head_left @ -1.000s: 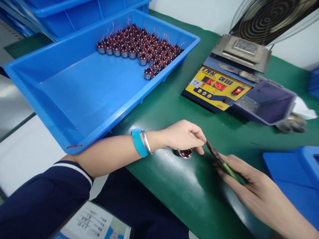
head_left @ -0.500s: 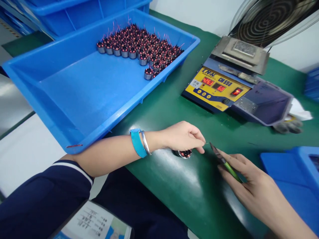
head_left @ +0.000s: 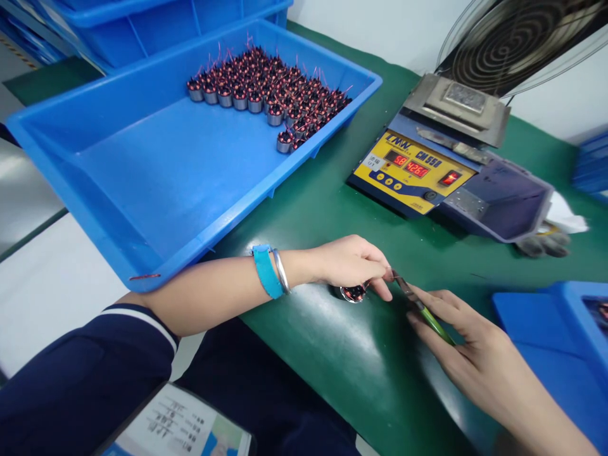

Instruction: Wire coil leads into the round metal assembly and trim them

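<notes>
Centrally, your left hand (head_left: 349,261) rests on the green mat (head_left: 342,373), its fingers curled down over a small coil (head_left: 354,292) that stands on the mat just beneath the palm; thumb and forefinger are pinched together at the hand's right edge, apparently on a fine lead from the coil, though the wire itself is too thin to make out. Your right hand (head_left: 475,361), to the right of the coil, grasps a pair of green-handled cutters (head_left: 420,305); the dark tips point left and meet the pinched fingertips of the left hand. Whether the cutter blades are closed cannot be told. A blue wrist strap (head_left: 265,272) and a metal bangle (head_left: 282,271) sit on your left wrist, left of the coil.

Beyond the coil and to its left lies a large blue tray (head_left: 142,177); a batch of similar coils (head_left: 270,92) is packed into its far right corner. Beyond the coil and to its right stands a solder pot (head_left: 427,158) with a yellow panel and red digits, and a fan grille (head_left: 517,35) rises behind it. A second blue bin (head_left: 560,342) sits well to the right of the coil, past your right hand. A printed sheet (head_left: 175,424) lies nearest you, below and left of the coil.
</notes>
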### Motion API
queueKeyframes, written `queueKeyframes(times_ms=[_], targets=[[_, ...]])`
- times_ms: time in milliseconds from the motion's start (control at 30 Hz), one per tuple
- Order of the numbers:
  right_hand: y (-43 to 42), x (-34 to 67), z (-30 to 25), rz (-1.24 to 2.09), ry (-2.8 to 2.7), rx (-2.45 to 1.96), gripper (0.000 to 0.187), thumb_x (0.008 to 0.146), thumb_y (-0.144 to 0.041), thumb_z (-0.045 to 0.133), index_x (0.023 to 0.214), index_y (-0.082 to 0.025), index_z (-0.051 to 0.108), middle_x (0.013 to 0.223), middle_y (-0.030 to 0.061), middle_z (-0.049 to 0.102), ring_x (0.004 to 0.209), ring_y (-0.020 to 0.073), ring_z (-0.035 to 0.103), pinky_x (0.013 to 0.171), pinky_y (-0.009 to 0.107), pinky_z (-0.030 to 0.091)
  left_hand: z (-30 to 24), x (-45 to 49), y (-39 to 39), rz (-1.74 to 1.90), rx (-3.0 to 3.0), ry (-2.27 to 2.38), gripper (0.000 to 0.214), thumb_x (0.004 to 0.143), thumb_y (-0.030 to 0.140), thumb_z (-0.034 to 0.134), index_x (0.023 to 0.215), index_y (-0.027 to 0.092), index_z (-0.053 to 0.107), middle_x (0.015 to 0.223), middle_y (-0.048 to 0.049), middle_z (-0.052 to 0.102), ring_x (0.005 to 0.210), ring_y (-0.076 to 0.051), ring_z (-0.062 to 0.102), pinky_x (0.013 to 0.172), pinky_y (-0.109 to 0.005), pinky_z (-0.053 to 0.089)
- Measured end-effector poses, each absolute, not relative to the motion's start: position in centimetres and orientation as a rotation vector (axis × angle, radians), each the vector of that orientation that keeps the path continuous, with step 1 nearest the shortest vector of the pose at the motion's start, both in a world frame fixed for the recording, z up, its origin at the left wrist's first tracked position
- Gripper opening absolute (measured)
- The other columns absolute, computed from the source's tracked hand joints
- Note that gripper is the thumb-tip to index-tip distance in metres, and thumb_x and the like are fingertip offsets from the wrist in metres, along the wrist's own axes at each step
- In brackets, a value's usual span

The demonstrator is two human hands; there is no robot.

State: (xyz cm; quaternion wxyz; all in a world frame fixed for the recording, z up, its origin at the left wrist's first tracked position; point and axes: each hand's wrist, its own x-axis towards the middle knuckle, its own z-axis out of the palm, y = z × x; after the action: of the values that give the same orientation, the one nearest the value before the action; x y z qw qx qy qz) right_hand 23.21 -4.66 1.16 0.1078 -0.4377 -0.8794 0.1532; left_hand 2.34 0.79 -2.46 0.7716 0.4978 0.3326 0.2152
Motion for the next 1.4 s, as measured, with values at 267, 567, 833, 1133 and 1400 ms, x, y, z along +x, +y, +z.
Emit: queueKeyframes(times_ms=[267,567,833,1133,1400], targets=[[-4.7,23.1,1.0,0.539,-2.551,-1.368,0.031,0.089,-0.033,0.047,0.111,-0.015,0.059,0.086,0.0046,0.057,0.071,0.0068,0.056,0.062,0.016,0.046,-2.6,2.3,1.0,0.453,1.117,0.685,0.013,0.082,0.013,0.046,0.081,0.009,0.059,0.069,-0.0024,0.065,0.060,-0.004,0.050,0.059,-0.017,0.037],[-4.7,22.8,1.2,0.542,-2.526,-1.394,0.030,0.088,-0.035,0.048,0.107,-0.015,0.061,0.081,0.0042,0.055,0.066,0.0067,0.053,0.058,0.017,0.045,-2.8,2.2,1.0,0.449,1.179,0.687,0.015,0.082,0.015,0.046,0.080,0.008,0.059,0.074,-0.0043,0.066,0.060,-0.004,0.049,0.059,-0.016,0.037],[-4.8,22.9,0.9,0.409,-2.563,-1.324,0.032,0.090,-0.031,0.046,0.116,-0.016,0.058,0.081,0.0034,0.054,0.063,0.0057,0.052,0.055,0.016,0.043,-2.7,2.1,0.9,0.447,1.248,0.683,0.017,0.083,0.017,0.044,0.078,0.009,0.058,0.080,-0.0054,0.068,0.060,-0.004,0.048,0.057,-0.017,0.036],[-5.1,22.3,1.2,0.244,-2.634,-1.255,0.034,0.091,-0.024,0.047,0.122,-0.012,0.055,0.081,0.0028,0.052,0.062,0.0034,0.050,0.055,0.014,0.043,-2.6,1.9,0.9,0.438,1.340,0.662,0.019,0.085,0.017,0.042,0.076,0.009,0.058,0.083,-0.0050,0.069,0.058,-0.005,0.048,0.058,-0.019,0.037],[-5.6,23.9,0.3,-0.195,-2.696,-1.371,0.041,0.095,-0.041,0.037,0.115,-0.012,0.059,0.077,0.0040,0.054,0.055,0.0085,0.052,0.048,0.021,0.042,-2.1,2.0,0.6,0.446,1.223,0.743,0.015,0.083,0.012,0.046,0.088,0.009,0.059,0.080,-0.0038,0.067,0.058,-0.002,0.049,0.056,-0.015,0.038]])
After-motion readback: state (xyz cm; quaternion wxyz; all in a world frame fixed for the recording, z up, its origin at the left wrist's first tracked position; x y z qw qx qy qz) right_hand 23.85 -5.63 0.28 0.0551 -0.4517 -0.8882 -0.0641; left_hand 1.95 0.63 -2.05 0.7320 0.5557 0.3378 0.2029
